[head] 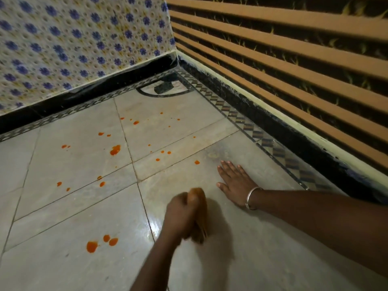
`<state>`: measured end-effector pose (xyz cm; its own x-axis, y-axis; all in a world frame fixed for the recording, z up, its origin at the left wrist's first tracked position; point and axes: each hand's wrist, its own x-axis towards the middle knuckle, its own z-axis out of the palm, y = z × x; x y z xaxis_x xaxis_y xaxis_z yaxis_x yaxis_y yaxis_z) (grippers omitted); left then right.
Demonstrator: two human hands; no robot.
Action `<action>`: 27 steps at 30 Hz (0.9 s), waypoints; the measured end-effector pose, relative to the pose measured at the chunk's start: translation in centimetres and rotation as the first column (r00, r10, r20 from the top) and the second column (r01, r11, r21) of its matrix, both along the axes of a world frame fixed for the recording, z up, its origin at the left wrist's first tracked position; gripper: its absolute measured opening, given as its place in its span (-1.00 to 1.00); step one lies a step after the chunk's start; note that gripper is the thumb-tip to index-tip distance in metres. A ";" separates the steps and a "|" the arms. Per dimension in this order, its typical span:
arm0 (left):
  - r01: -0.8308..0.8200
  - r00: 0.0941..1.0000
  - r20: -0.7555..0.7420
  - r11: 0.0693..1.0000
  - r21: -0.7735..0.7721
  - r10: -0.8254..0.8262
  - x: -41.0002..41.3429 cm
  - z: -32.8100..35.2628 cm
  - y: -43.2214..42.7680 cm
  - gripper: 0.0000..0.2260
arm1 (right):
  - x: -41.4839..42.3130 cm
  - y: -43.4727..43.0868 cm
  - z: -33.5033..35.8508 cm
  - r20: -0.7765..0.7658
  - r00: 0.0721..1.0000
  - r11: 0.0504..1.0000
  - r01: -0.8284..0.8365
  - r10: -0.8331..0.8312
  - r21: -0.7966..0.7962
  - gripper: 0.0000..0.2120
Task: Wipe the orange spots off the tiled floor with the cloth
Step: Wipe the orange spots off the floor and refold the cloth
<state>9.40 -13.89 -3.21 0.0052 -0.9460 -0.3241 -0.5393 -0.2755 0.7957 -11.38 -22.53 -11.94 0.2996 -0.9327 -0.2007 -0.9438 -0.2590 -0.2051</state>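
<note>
Several orange spots dot the grey tiled floor (69,206). The largest are a cluster (91,246) near my left hand and a blotch (115,149) further out, and one small spot (197,162) lies just beyond my right fingertips. My left hand (180,215) is blurred and closed around a bunched brownish-orange cloth (202,208), pressed to the floor at a tile joint. My right hand (233,181) lies flat on the floor, palm down and fingers spread, with a silver bangle (252,198) on the wrist.
A wall with blue flower tiles (73,38) stands at the back left and a brown striped wall (294,59) runs along the right. Both have black skirting (262,116) and a patterned floor border. A dark inlay (163,88) marks the corner. A wet sheen (155,225) shows beside the cloth.
</note>
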 end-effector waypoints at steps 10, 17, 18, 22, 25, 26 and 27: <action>-0.277 0.630 -0.624 0.885 0.376 0.462 -1.7 -0.6 -12.0 -0.69 | -1.1 -0.5 -1.2 -0.005 0.986 0.982 0.169 -0.170 -0.082 -0.39; -0.378 0.845 0.255 0.862 -0.338 0.470 -0.8 -5.0 -10.9 -0.58 | 0.0 -0.4 -2.6 -0.006 0.976 0.949 0.209 -0.217 -0.236 -0.31; -0.249 0.873 0.297 0.877 -0.410 0.387 -1.2 -5.4 -10.6 -0.56 | 0.2 -0.6 -2.7 -0.009 0.976 0.947 0.207 -0.216 -0.247 -0.32; 0.388 0.735 0.665 0.887 -0.250 -0.134 -2.9 -8.9 -11.6 -0.41 | 0.9 -2.0 -2.9 -0.010 0.984 0.950 0.170 -0.179 -0.262 -0.34; 0.473 0.618 0.755 0.871 -0.135 -0.219 -3.1 -10.5 -14.1 -0.42 | 1.0 -2.4 -3.3 0.002 0.990 0.954 0.140 -0.144 -0.265 -0.37; 0.446 0.627 0.752 0.885 -0.132 -0.204 -2.6 -10.4 -14.9 -0.41 | 1.0 -2.4 -3.4 0.005 0.991 0.955 0.130 -0.133 -0.266 -0.38; 0.394 0.644 0.745 0.911 -0.127 -0.175 -1.9 -10.5 -15.2 -0.41 | 0.9 -2.3 -3.4 0.002 0.992 0.957 0.121 -0.125 -0.265 -0.38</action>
<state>7.49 -29.13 -13.67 -0.1563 -0.9837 -0.0887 -0.9779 0.1415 0.1542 -10.49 -24.86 -15.36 0.1780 -0.9825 0.0542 -0.9742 -0.1837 -0.1308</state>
